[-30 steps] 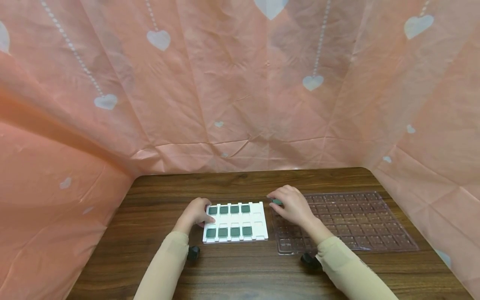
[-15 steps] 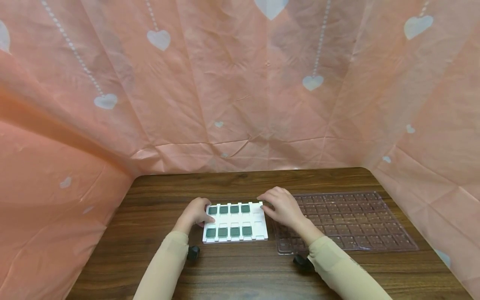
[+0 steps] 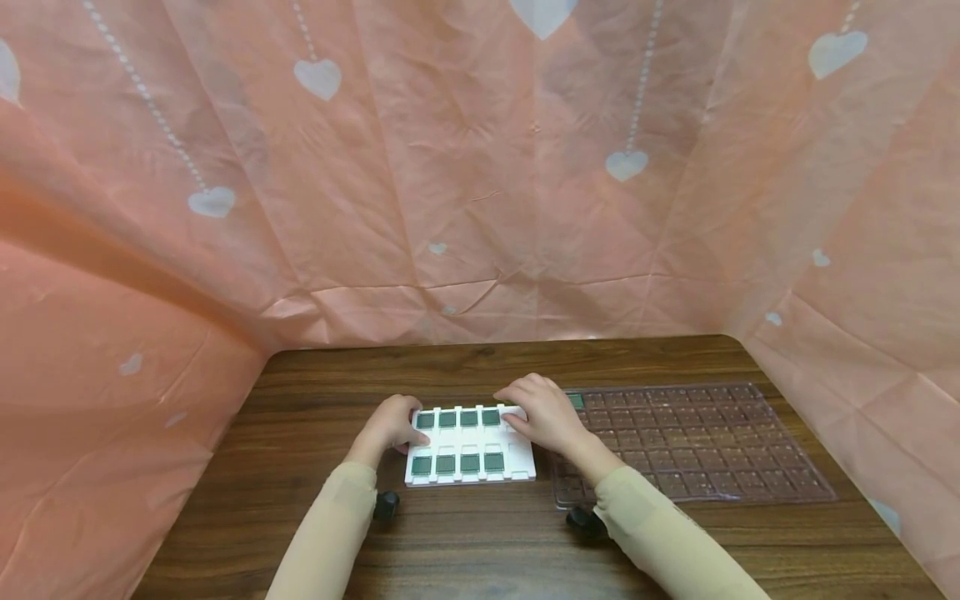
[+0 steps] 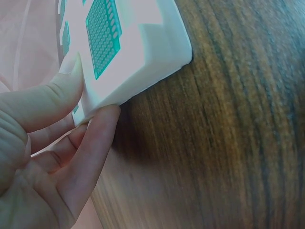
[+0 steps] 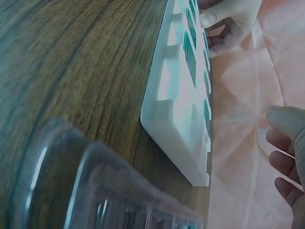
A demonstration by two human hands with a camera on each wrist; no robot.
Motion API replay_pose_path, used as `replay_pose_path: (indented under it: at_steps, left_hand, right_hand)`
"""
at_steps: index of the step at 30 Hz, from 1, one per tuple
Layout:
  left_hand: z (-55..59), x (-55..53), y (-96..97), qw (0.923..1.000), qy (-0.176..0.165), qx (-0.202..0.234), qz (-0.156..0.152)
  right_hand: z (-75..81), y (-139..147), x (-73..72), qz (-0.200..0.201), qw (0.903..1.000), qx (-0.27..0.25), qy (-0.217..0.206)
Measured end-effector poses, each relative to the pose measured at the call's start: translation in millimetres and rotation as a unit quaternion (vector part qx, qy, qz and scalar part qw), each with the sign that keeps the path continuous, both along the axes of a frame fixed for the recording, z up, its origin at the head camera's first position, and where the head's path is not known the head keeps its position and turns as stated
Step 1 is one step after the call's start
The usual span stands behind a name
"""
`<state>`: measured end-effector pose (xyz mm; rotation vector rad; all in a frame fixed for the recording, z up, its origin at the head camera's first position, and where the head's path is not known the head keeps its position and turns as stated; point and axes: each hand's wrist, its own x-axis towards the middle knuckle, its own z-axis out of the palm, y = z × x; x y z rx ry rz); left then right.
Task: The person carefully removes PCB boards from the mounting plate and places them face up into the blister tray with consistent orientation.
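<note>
A white tray lies on the table with two rows of green square chips in its slots; the slots at its right end hold none. My left hand grips the tray's left end, thumb on top and fingers against the side edge, as the left wrist view shows. Over the tray's far right corner is my right hand, thumb and fingers apart with nothing between them, close to the last chip of the far row. In the right wrist view, that hand's thumb hovers off the tray.
To the right lies a clear plastic tray with many square pockets, the brown table showing through. One green chip sits in its far left pocket. Peach cloth hangs around the wooden table at the back and sides.
My right hand has moved left from the clear tray to over the white tray. The green chip it held a second ago now sits in the clear tray's far left pocket. Left hand unmoved.
</note>
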<state>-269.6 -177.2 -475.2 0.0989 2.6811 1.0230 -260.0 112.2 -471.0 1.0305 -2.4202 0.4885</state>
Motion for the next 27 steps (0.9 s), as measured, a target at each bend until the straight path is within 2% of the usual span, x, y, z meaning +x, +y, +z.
replay_pose_path:
  at_steps: [12, 21, 27]
  left_hand:
    - [-1.6, -0.9, -0.7, 1.0000, 0.002, -0.005, -0.003]
    - [-1.8, -0.4, -0.2, 1.0000, 0.007, -0.006, -0.001]
    - [-2.2, -0.2, 0.2, 1.0000, 0.006, -0.005, -0.001]
  right_hand:
    - [-8.1, -11, -8.6, -0.014, 0.9984, 0.035, -0.041]
    - [-9.8, -19, -9.3, -0.035, 0.9921, 0.061, -0.104]
    - [-12.3, -22, -11.0, -0.049, 0.9891, 0.074, -0.118]
